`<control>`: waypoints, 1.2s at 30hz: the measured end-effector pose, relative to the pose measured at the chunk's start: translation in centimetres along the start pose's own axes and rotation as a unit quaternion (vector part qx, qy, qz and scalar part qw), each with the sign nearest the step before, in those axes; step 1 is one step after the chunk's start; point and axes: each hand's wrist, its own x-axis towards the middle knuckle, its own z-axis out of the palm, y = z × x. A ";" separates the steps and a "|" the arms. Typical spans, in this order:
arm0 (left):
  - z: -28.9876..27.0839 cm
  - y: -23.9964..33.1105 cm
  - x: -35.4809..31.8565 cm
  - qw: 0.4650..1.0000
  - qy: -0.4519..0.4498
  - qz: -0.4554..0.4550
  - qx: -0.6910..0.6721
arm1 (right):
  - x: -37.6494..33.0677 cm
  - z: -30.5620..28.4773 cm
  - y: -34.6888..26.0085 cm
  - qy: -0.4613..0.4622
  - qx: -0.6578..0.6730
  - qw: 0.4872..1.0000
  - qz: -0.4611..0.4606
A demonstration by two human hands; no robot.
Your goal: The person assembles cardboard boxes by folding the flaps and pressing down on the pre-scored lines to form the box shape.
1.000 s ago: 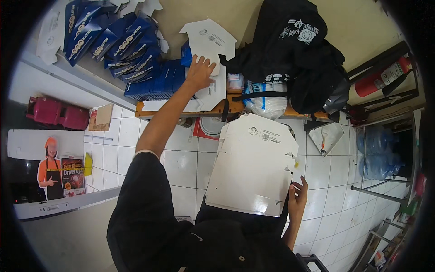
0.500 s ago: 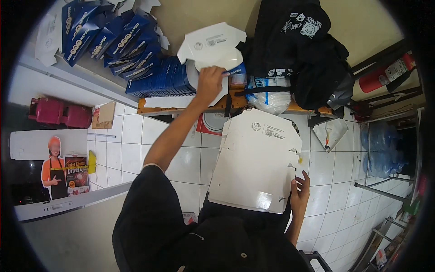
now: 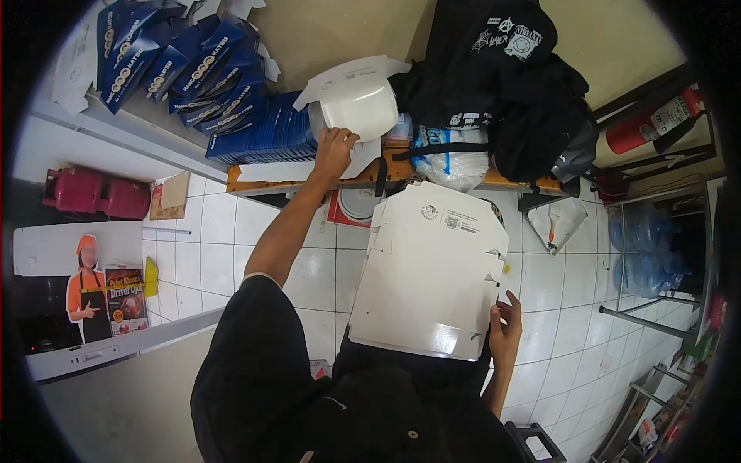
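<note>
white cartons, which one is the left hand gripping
The curved white carton, right of the blue row: the left hand pinches its edge; the white stack by the right hand lies flat.

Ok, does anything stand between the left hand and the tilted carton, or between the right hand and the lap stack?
Nothing visible does: the left hand is on the near edge of the carton, the right hand at the right edge of the stack.

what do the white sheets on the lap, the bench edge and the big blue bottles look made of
White sheets: probably coated cardboard, fairly glossy; thin, with cut slots and a bright glare near the lower edge.
Bench edge: likely wood, going by its orange-brown colour; finish unclear.
Blue bottles: probably smooth plastic, judging by their translucent walls.
</note>
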 end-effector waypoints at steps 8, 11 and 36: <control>-1.8 -0.5 4.6 0.988 0.075 -0.120 0.055 | 0.3 0.0 -1.4 0.002 -0.007 1.000 0.009; -1.9 -2.0 7.3 0.978 0.023 -0.191 0.077 | 0.3 0.0 -0.9 0.002 -0.004 1.000 0.006; -3.2 -2.1 8.0 0.996 -0.040 0.081 -0.017 | 0.0 0.1 -0.5 0.008 -0.003 1.000 0.020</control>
